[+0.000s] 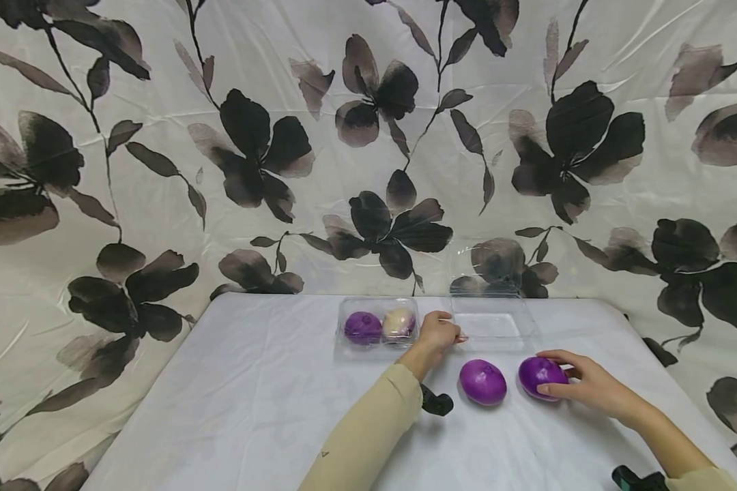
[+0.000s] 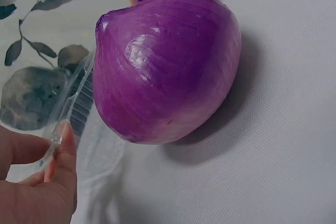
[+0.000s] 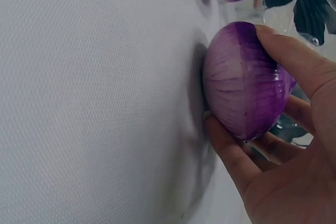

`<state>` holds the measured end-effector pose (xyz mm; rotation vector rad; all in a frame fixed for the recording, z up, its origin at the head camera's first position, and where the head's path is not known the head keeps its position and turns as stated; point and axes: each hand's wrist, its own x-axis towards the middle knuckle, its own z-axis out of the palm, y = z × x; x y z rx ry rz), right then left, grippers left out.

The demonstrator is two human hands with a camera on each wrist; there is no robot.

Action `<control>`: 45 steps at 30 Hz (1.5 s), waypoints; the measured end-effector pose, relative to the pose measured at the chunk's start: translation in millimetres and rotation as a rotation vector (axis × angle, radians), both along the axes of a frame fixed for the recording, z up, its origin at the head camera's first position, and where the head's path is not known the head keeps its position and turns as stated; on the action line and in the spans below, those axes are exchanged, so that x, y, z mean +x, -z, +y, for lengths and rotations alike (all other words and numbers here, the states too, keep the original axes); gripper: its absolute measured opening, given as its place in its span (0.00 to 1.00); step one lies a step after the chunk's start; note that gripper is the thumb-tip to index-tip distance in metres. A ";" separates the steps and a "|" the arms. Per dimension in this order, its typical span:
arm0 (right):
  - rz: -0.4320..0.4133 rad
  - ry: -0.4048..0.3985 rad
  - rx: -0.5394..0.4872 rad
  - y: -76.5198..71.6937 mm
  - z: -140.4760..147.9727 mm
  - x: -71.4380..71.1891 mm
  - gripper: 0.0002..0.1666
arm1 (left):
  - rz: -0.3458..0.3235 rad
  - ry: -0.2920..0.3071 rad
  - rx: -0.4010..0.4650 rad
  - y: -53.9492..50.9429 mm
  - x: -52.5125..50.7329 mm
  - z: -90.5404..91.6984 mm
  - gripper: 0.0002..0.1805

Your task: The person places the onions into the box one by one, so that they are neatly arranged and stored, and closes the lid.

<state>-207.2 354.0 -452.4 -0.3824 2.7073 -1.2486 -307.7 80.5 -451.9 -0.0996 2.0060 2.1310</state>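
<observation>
My left hand [image 1: 440, 332] pinches the near left edge of an open clear plastic box [image 1: 494, 326]; in the left wrist view thumb and fingers [image 2: 65, 150] meet on its thin rim. My right hand [image 1: 596, 387] grips a purple onion [image 1: 542, 377] on the table, thumb on one side and fingers round the other, as the right wrist view of the onion [image 3: 247, 81] also shows. Another purple onion [image 1: 482, 382] lies between the hands, untouched, and fills the middle of the left wrist view [image 2: 168, 66].
Left of my left hand stands a second clear box [image 1: 377, 300] holding a purple onion [image 1: 363, 328] and a pale, partly purple one [image 1: 399, 322]. The open box's raised lid leans toward the floral cloth [image 1: 381, 225] behind. A white cloth covers the table [image 1: 233, 402].
</observation>
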 end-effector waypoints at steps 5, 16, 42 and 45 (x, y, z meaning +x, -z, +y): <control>0.014 0.002 0.015 0.9 1.5 -0.6 0.38 | -0.004 -0.007 -0.014 -1.2 0.4 1.0 0.23; 0.093 0.043 0.039 -18.8 3.5 -3.4 0.39 | -0.017 0.012 0.008 -0.7 -1.2 1.8 0.21; 0.131 0.144 -0.044 -29.8 -22.7 -51.4 0.42 | -0.046 -0.004 0.103 2.5 0.5 2.7 0.28; 0.133 0.146 -0.045 -28.8 -27.0 -56.8 0.43 | -0.037 -0.014 0.096 2.1 0.6 3.2 0.28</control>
